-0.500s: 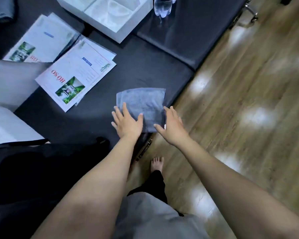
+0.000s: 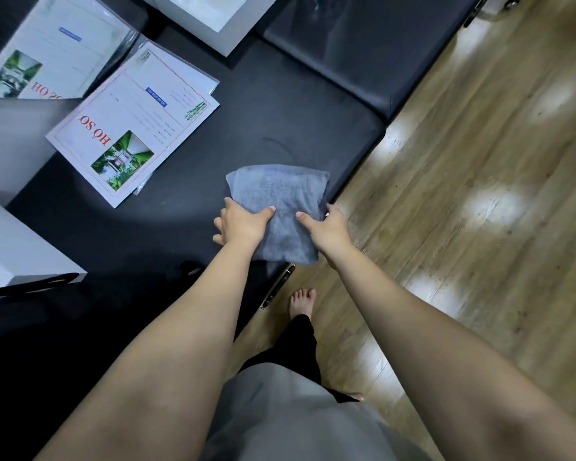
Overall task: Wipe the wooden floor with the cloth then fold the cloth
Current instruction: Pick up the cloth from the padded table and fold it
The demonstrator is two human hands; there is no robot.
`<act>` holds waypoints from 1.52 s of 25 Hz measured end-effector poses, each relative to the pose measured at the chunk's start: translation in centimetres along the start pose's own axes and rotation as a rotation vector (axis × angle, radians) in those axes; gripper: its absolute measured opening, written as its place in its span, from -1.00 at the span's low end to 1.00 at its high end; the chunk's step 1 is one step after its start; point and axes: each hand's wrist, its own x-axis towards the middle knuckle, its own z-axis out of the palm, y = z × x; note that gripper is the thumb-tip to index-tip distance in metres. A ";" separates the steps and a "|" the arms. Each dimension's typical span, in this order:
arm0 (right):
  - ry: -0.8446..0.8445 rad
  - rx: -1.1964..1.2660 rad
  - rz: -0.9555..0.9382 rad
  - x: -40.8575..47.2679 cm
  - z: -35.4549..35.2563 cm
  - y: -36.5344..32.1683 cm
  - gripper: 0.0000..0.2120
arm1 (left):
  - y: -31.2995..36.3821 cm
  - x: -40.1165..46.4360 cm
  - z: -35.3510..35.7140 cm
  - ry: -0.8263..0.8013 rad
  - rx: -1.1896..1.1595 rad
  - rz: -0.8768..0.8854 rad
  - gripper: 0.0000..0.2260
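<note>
- Your bare foot stands on the wooden floor, beside the edge of the black padded bench.
- Both your forearms reach forward and down to the folded grey cloth, which lies on the bench near its floor-side edge.
- Your left hand grips the cloth's left edge, thumb on top, fingers tucked at its side.
- Your right hand holds the right edge, thumb pressed on top, fingers curled round it.
- Farther left lie printed folders; beyond them, a white box.
</note>
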 end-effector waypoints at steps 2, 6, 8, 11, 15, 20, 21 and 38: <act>-0.048 0.092 0.056 -0.3 -0.2 0.5 -0.52 | -0.1 -0.5 0.3 -0.028 0.041 -0.007 -0.31; -0.064 0.207 0.128 -1.8 -1.2 2.5 -0.68 | -0.6 -2.4 1.3 -0.066 0.038 0.148 -0.46; -0.027 0.253 0.148 -2.8 -2.2 4.0 -0.78 | -0.8 -3.4 1.8 -0.147 -0.036 0.235 -0.49; 0.033 0.347 0.167 -4.9 -4.7 7.0 -0.83 | -0.5 -5.9 3.3 -0.295 -0.031 0.313 -0.50; 0.170 0.469 0.194 -8.9 -8.6 11.8 -0.75 | 0.1 -10.1 6.7 -0.533 -0.115 0.311 -0.72; 0.387 0.608 0.245 -15.4 -12.9 19.3 -0.65 | -1.6 -17.7 11.6 -0.752 -0.073 0.341 -0.86; 0.419 0.641 0.251 -16.9 -13.6 21.0 -0.63 | -2.4 -19.5 12.7 -0.780 -0.059 0.358 -0.86; 0.676 0.487 0.257 -24.6 -14.8 43.7 -0.75 | -19.3 -27.9 28.7 -0.739 0.010 0.466 -0.75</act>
